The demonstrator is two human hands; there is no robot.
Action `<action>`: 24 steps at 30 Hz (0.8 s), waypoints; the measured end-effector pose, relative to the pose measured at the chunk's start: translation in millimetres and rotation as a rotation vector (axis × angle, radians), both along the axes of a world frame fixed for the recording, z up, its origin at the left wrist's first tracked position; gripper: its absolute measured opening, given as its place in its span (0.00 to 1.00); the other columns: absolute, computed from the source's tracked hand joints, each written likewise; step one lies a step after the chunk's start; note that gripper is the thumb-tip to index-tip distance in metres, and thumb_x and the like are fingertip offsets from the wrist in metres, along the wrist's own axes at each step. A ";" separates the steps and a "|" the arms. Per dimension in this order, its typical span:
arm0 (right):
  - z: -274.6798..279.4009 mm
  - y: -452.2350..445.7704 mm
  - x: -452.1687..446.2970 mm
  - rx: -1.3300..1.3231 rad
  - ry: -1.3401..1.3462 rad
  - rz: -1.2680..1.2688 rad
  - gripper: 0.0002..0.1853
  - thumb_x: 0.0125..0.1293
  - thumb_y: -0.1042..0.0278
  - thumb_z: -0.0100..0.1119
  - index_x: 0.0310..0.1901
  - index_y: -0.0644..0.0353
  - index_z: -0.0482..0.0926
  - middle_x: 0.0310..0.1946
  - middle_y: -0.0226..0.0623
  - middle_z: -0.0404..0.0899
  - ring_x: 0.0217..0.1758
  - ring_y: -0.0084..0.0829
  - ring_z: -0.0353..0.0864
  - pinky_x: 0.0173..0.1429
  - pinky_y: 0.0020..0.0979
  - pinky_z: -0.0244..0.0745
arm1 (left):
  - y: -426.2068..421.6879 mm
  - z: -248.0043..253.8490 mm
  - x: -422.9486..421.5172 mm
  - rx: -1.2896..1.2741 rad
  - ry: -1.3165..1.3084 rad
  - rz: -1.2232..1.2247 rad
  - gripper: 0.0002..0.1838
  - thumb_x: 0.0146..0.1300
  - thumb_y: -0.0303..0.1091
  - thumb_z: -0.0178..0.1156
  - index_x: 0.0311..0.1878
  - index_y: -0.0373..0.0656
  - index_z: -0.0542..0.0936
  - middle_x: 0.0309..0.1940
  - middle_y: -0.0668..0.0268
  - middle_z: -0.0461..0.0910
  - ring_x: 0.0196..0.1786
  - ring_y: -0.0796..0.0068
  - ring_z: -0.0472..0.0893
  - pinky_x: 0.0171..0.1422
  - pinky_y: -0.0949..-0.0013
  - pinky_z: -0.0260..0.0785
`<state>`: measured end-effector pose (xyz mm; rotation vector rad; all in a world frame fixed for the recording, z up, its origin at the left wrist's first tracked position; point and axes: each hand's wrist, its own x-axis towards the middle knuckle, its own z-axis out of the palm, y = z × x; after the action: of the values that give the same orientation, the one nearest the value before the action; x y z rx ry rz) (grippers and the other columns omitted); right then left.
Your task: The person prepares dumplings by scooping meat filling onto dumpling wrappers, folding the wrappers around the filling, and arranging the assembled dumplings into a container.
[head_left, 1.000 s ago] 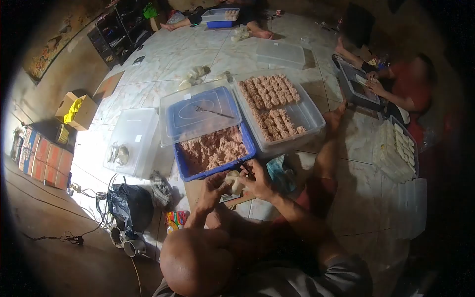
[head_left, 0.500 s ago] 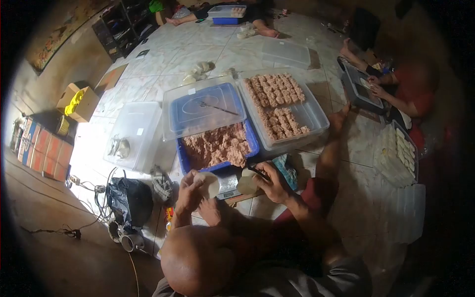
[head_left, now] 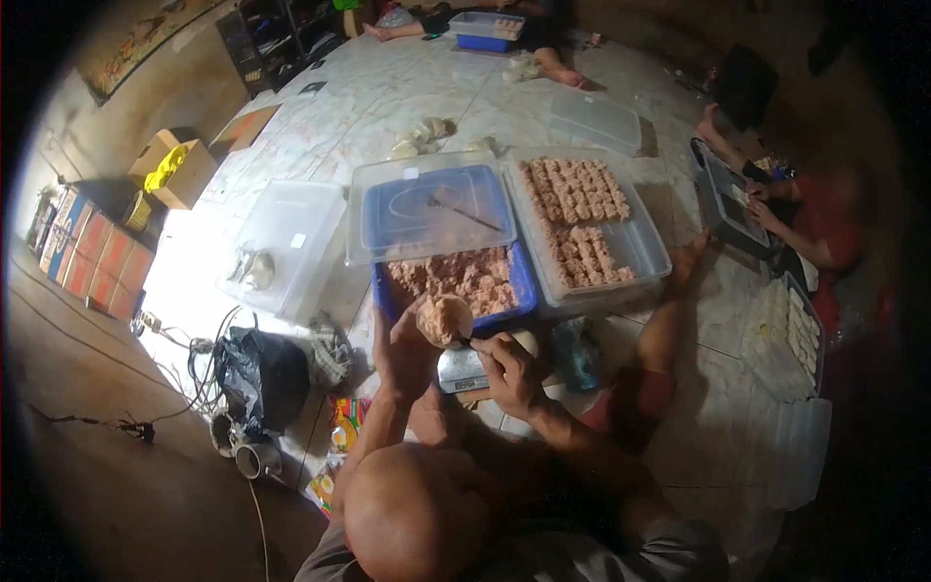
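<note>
Two tubs, the clear one (head_left: 640, 238) and the blue one (head_left: 529, 291) with loose meat (head_left: 470, 272), lie ahead of the scale (head_left: 459, 368); by the blue one's near rim the half-curled left hand (head_left: 401, 355) cradles a wrapper (head_left: 465, 312) from below. Bare half a second ago, the wrapper now bears a lump (head_left: 441, 321), so filling seems under way, the nearly closed right hand (head_left: 510, 374) gripping what may be a dark tool (head_left: 470, 342) at its edge.

Your wrapper (head_left: 465, 309) is showing creamy white around pinkish filling (head_left: 443, 315), and the tub (head_left: 527, 291) is gleaming deep blue. Brownish marbling is patterning the white floor tiles (head_left: 499, 116) (a bright yellow bundle (head_left: 166, 168) is standing out), while the plastic bag (head_left: 254, 361) is looking black.
</note>
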<state>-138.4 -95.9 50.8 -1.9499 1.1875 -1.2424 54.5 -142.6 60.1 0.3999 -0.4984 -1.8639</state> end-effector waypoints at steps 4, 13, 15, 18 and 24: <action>-5.3 -2.5 6.5 -0.045 0.244 0.111 0.17 0.63 0.73 0.65 0.54 0.64 0.79 0.42 0.46 0.78 0.45 0.47 0.80 0.50 0.43 0.77 | -2.0 -8.4 -6.8 0.132 0.208 0.060 0.50 0.71 0.73 0.39 0.69 0.26 0.64 0.68 0.41 0.69 0.69 0.48 0.73 0.77 0.50 0.62; 58.2 -5.0 -28.8 0.033 0.445 0.143 0.13 0.65 0.80 0.54 0.50 0.63 0.82 0.36 0.46 0.76 0.41 0.46 0.80 0.44 0.42 0.76 | 6.5 -39.8 8.3 0.396 0.403 -0.060 0.48 0.70 0.73 0.44 0.69 0.32 0.67 0.63 0.45 0.75 0.63 0.49 0.77 0.71 0.49 0.68; 42.1 -14.3 -27.3 -0.003 0.489 0.240 0.14 0.65 0.80 0.55 0.50 0.61 0.83 0.36 0.44 0.76 0.40 0.47 0.81 0.43 0.42 0.77 | 9.3 -25.9 5.9 0.404 0.287 -0.294 0.51 0.65 0.76 0.48 0.65 0.30 0.71 0.63 0.45 0.76 0.67 0.48 0.76 0.74 0.46 0.67; 50.1 -20.9 -43.2 -0.038 0.603 0.251 0.12 0.61 0.80 0.53 0.44 0.60 0.83 0.33 0.43 0.73 0.39 0.45 0.80 0.43 0.45 0.76 | 8.6 -44.5 8.7 0.458 0.306 -0.318 0.53 0.64 0.78 0.48 0.64 0.28 0.72 0.63 0.45 0.76 0.68 0.47 0.75 0.75 0.47 0.66; 25.7 -31.8 -49.0 0.010 0.494 0.284 0.12 0.61 0.80 0.54 0.45 0.61 0.83 0.34 0.43 0.73 0.37 0.46 0.80 0.40 0.45 0.75 | 12.2 -25.2 -3.8 0.370 0.168 -0.291 0.54 0.64 0.80 0.45 0.65 0.29 0.73 0.64 0.48 0.76 0.67 0.51 0.75 0.76 0.50 0.63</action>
<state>-187.4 -127.7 76.5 -2.3985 1.0767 -0.6260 50.7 -130.4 35.0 0.4264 -0.0965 -2.2580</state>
